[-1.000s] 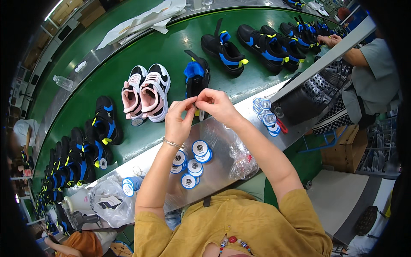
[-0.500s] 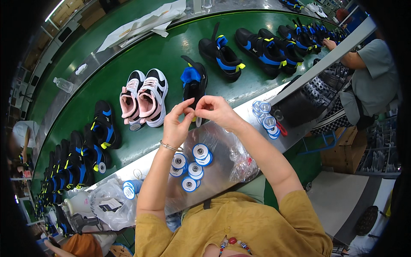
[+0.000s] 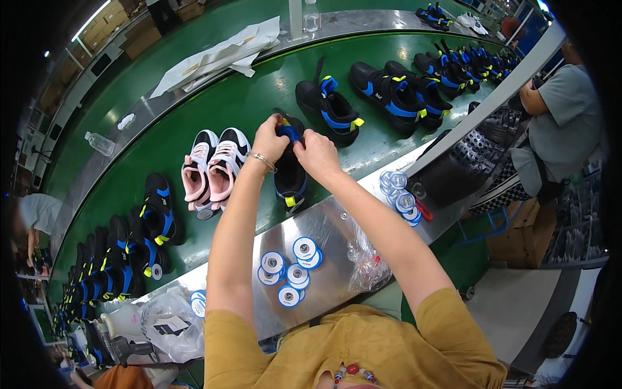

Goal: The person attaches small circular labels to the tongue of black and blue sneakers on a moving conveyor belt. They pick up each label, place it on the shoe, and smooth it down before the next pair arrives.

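A black shoe [image 3: 291,181] with a yellow heel tab stands on the green surface in front of me, heel toward me. My left hand [image 3: 269,139] is closed at its blue tongue [image 3: 289,133], thumb and fingers pinching the tongue's edge. On the other side my right hand [image 3: 316,154] also pinches at the tongue, its fingers curled. The shoe's toe is mostly hidden behind my hands. Nearer to me, several round blue-and-white tags [image 3: 297,275] lie in overlapping groups on the metal ledge, between my forearms.
A pink, white and black pair of shoes [image 3: 223,162] stands to the left. Rows of black-and-blue shoes [image 3: 155,211] line the green belt on both sides. More tags [image 3: 400,200], a plastic bag [image 3: 369,259] and a white post [image 3: 492,97] are at the right, near a co-worker [image 3: 564,110].
Both hands have moved away from me, from a pinch together above the shoe's heel to its blue tongue. The heel is now uncovered, and my view has shifted slightly.
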Demonstrator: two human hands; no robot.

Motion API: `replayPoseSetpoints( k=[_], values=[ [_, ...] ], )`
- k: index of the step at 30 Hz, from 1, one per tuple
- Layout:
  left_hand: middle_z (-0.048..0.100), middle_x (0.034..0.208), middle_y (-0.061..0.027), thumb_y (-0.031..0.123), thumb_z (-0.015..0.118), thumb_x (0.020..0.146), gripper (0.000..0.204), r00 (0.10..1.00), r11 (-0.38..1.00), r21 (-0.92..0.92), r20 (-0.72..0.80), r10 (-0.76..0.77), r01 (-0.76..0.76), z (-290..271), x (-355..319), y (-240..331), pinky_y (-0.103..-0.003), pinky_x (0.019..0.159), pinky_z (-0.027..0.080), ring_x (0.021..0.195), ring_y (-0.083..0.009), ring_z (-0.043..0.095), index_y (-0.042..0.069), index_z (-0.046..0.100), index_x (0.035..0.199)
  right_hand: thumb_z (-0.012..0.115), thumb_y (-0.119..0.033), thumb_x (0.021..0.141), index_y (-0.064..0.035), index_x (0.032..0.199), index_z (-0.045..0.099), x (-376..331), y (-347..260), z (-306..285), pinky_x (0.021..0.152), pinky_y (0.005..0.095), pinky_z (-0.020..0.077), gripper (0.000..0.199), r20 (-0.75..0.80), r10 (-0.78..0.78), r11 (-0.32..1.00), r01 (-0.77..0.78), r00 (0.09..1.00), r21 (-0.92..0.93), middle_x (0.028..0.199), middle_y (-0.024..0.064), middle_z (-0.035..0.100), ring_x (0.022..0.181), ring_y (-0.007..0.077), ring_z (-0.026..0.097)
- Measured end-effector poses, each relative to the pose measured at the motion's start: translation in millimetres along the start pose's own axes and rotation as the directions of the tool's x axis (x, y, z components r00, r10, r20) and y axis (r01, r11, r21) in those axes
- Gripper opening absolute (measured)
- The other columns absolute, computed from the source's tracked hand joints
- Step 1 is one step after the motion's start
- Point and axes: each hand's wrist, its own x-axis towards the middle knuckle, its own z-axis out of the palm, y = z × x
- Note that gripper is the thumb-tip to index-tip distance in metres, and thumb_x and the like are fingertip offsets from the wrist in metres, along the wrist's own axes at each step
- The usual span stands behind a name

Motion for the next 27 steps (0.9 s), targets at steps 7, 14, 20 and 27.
replayPoseSetpoints(
  k=[7, 14, 20, 27],
  values=[
    [0.055, 0.085, -0.0081, -0.015, 0.049, 0.063, 0.034, 0.940, 0.998, 0.036, 0.339, 0.027, -0.041, -16.5, -21.3, 37.0, -0.028, 0.082, 0.045, 0.086, -0.0228, 0.057, 0.002, 0.071, 0.084, 0.064, -0.017, 0.084, 0.0048, 0.075, 0.058, -8.5, 41.6, -1.5, 0.052, 0.0330, 0.0502, 0.024, 0.239, 0.264, 0.675, -0.356, 0.935, 0.646, 0.063, 0.0128, 0.064, 0.053, 0.0193, 0.064],
    [0.054, 0.090, -0.0071, -0.012, 0.053, 0.065, 0.033, 0.883, 0.854, 0.391, 0.443, 0.152, -0.344, -34.7, -36.6, 56.1, -0.030, 0.081, 0.046, 0.092, -0.0259, 0.055, 0.008, 0.072, 0.084, 0.064, -0.017, 0.083, 0.0051, 0.075, 0.058, 0.2, 34.6, 5.6, 0.054, 0.0352, 0.0505, 0.024, 0.248, 0.227, 0.761, -0.330, 0.942, 0.559, 0.061, 0.0154, 0.063, 0.055, 0.0232, 0.065],
    [0.056, 0.096, -0.0071, 0.011, 0.063, 0.070, 0.021, 0.809, 0.407, 0.699, 0.517, 0.281, -0.588, -26.3, -64.1, 80.8, -0.039, 0.092, 0.042, 0.102, -0.0244, 0.053, 0.015, 0.073, 0.087, 0.065, -0.019, 0.084, 0.0047, 0.074, 0.057, 7.7, 40.2, 9.1, 0.056, 0.0377, 0.0502, 0.027, 0.189, 0.104, 0.886, -0.177, 0.977, 0.429, 0.066, 0.0184, 0.064, 0.059, 0.0284, 0.065],
    [0.056, 0.120, -0.0130, -0.004, 0.060, 0.068, 0.027, 0.854, 0.685, 0.510, 0.302, 0.424, -0.520, -36.9, -81.8, 59.3, -0.044, 0.101, 0.040, 0.117, -0.0323, 0.051, 0.008, 0.071, 0.089, 0.065, -0.026, 0.084, 0.0036, 0.076, 0.059, -2.1, 30.0, 18.0, 0.066, 0.0451, 0.0487, 0.031, 0.147, 0.078, 0.905, -0.132, 0.986, 0.404, 0.074, 0.0231, 0.063, 0.074, 0.0402, 0.063]
  ],
)
